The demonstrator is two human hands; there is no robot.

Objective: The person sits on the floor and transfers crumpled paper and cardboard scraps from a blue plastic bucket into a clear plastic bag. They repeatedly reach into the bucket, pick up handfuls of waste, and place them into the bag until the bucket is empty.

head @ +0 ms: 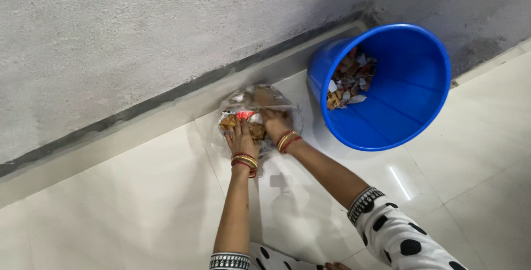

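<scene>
Both hands press into a clear plastic bag of torn, colourful wrapper scraps lying on the pale tiled floor, right against its edge at the foot of the grey wall. The left hand rests flat on the scraps, fingers spread; the right hand curls over them, though whether it clenches any I cannot tell. Just beside the bag, a blue plastic bucket leans near the floor's corner, holding similar scraps.

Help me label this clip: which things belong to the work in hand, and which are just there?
In hand:
- clear plastic bag of scraps, on the floor by the wall
- left hand and right hand, both pressed on it
- blue bucket, tilted, with similar scraps inside

Just there:
- grey wall
- tiled floor
</scene>
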